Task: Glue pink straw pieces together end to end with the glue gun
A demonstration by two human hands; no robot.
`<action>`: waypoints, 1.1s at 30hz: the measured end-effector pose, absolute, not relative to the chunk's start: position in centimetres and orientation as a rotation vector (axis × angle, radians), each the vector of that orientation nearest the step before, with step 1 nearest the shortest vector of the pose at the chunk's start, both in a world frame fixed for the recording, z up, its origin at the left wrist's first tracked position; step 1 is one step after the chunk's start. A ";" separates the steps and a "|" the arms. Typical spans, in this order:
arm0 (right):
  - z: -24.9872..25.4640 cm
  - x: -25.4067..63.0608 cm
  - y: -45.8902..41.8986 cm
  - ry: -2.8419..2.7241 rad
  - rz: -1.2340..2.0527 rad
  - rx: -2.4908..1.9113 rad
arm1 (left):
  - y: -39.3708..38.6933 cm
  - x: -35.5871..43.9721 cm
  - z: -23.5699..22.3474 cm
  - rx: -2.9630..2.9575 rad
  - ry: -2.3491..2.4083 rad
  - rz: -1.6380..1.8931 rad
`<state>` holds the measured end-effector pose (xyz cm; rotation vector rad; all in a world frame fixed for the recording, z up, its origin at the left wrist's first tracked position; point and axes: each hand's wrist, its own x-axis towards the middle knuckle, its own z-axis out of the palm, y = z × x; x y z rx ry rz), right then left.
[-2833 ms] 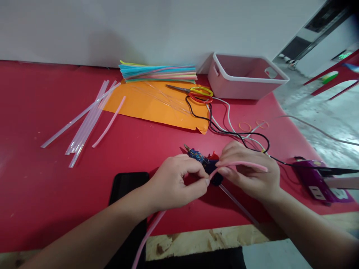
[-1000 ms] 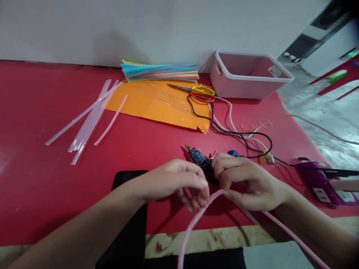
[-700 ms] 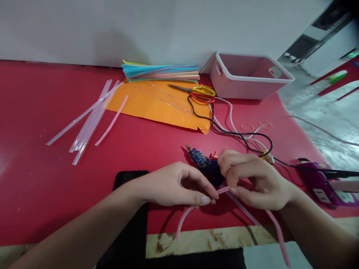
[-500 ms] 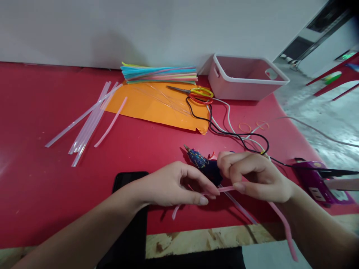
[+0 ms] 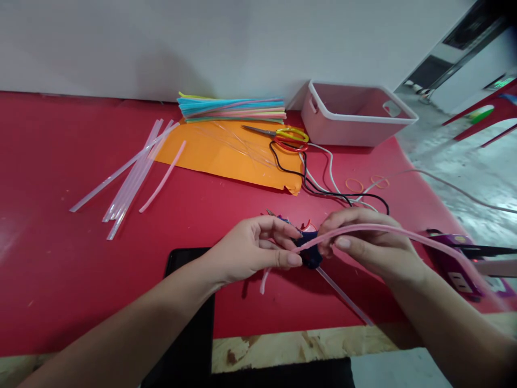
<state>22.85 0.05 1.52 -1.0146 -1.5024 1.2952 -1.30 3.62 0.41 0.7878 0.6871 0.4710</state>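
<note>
A long pink straw [image 5: 388, 233] runs between both hands above the red table [image 5: 60, 258]. My left hand [image 5: 252, 253] pinches it near one end, whose short tip curls down below the fingers. My right hand [image 5: 369, 245] grips it just to the right, and the rest sweeps out to the right, blurred. Just behind the fingers lies a dark blue glue gun [image 5: 309, 253] with a clear glue stick [image 5: 343, 295] sticking out toward the table edge.
An orange sheet [image 5: 226, 153], scissors [image 5: 283, 134], a stack of coloured straws [image 5: 232, 106], a white bin [image 5: 355, 113], clear sticks [image 5: 129, 175], black and white cables [image 5: 323, 183], rubber bands [image 5: 355, 185], a purple power strip [image 5: 456, 258] and a black phone [image 5: 181, 323].
The straw's long end has swung up from below the table edge and now points out to the right. Both hands have risen slightly and kept their hold.
</note>
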 end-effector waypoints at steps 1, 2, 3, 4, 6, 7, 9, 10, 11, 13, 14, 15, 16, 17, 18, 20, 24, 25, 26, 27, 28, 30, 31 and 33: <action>1.4 22.7 0.1 -1.508 1.260 -1.005 | 3.5 -1.3 0.4 0.805 0.697 0.461; 1.3 22.6 0.1 -1.513 1.222 -0.994 | 3.4 -1.2 0.5 0.831 0.710 0.453; 1.1 22.5 0.1 -1.519 1.182 -0.987 | 3.3 -1.2 0.5 0.866 0.729 0.451; 1.0 22.5 0.1 -1.528 1.141 -0.986 | 3.2 -1.1 0.5 0.906 0.749 0.456; 0.8 22.3 0.2 -1.537 1.078 -1.012 | 3.0 -1.1 0.6 0.979 0.779 0.482; 0.7 22.3 0.2 -1.533 1.060 -1.028 | 3.0 -1.1 0.7 1.007 0.785 0.499; 0.6 22.2 0.2 -1.517 1.056 -1.046 | 2.8 -1.0 0.7 1.050 0.778 0.517; 0.6 22.2 0.1 -1.507 1.060 -1.051 | 2.8 -1.0 0.7 1.069 0.765 0.517; 0.7 22.1 0.1 -1.499 1.064 -1.059 | 2.8 -1.1 0.7 1.091 0.749 0.517; 0.8 22.0 0.2 -1.493 1.075 -1.072 | 2.7 -1.1 0.6 1.137 0.714 0.527; 0.8 21.9 0.2 -1.492 1.083 -1.078 | 2.7 -1.1 0.6 1.154 0.701 0.540; 0.8 21.9 0.2 -1.496 1.095 -1.086 | 2.7 -1.1 0.6 1.168 0.695 0.555; 0.9 21.9 0.2 -1.501 1.108 -1.100 | 2.7 -1.1 0.5 1.178 0.695 0.569; 0.9 21.8 0.3 -1.503 1.119 -1.116 | 2.7 -1.1 0.5 1.188 0.697 0.574; 0.8 21.8 0.3 -1.499 1.122 -1.137 | 2.7 -1.1 0.4 1.201 0.695 0.573; 0.8 21.8 0.3 -1.481 1.104 -1.181 | 2.8 -1.1 0.5 1.244 0.672 0.566; 0.8 22.1 0.3 -1.488 0.946 -1.275 | 2.9 -1.1 0.9 1.303 0.664 0.579; 0.9 22.4 0.4 -1.533 0.857 -1.303 | 3.0 -1.1 1.0 1.300 0.688 0.587; 0.9 22.7 0.5 -1.605 0.747 -1.327 | 3.0 -1.1 1.1 1.290 0.715 0.600; 1.0 23.1 0.6 -1.705 0.630 -1.338 | 3.1 -1.2 1.1 1.274 0.739 0.620; 1.0 23.5 0.7 -1.827 0.503 -1.334 | 3.2 -1.3 1.0 1.253 0.758 0.648; 1.1 24.2 1.1 -2.108 0.341 -1.287 | 3.4 -1.5 0.9 1.206 0.775 0.743; 1.0 24.4 1.3 -2.224 0.293 -1.268 | 3.5 -1.6 0.8 1.185 0.784 0.804; 0.8 24.6 1.5 -2.389 0.284 -1.261 | 3.8 -1.8 0.6 1.171 0.815 0.911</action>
